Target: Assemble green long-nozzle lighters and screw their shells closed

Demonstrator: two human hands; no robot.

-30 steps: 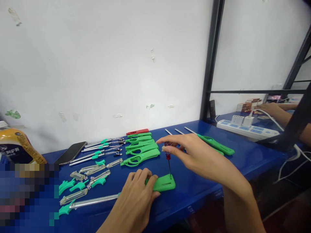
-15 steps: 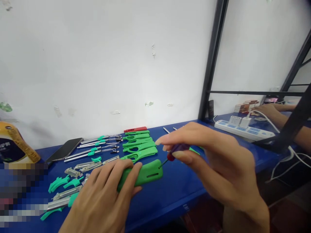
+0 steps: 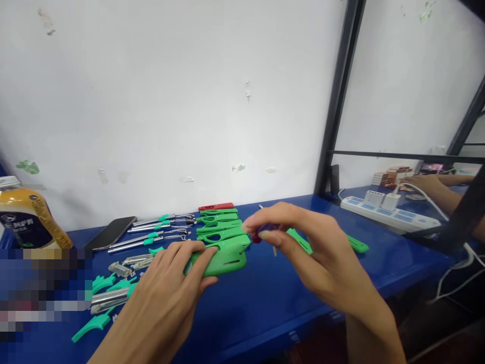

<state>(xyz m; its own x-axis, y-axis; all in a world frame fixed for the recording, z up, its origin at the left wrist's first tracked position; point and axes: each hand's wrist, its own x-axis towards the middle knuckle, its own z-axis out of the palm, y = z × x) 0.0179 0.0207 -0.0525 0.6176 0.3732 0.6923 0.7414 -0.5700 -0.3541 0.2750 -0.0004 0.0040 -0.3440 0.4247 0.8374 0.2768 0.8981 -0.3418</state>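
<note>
My left hand [image 3: 178, 283] is closed around a green plastic casing [image 3: 227, 259], whose slotted end points right. My right hand [image 3: 303, 247] pinches a small screwdriver [image 3: 258, 235] with a red and purple handle between thumb and fingers. Its tip meets the casing near a hole at the right end. Behind the casing lie several green shells [image 3: 220, 218] and one red shell [image 3: 215, 207] in a row. Metal rods with teal parts [image 3: 151, 236] lie left of them.
A black phone [image 3: 113, 232] and a yellow bottle [image 3: 34, 217] stand or lie at the left. Teal triggers [image 3: 93, 326] are near the front left. At right are green pieces [image 3: 356, 244], a power strip [image 3: 390, 214], a black frame [image 3: 341, 96] and another person's hand [image 3: 424, 183].
The view has shifted, showing more of the bottle and the green pieces at right. The casing has tilted slightly, and my right hand has moved a little left with the screwdriver.
</note>
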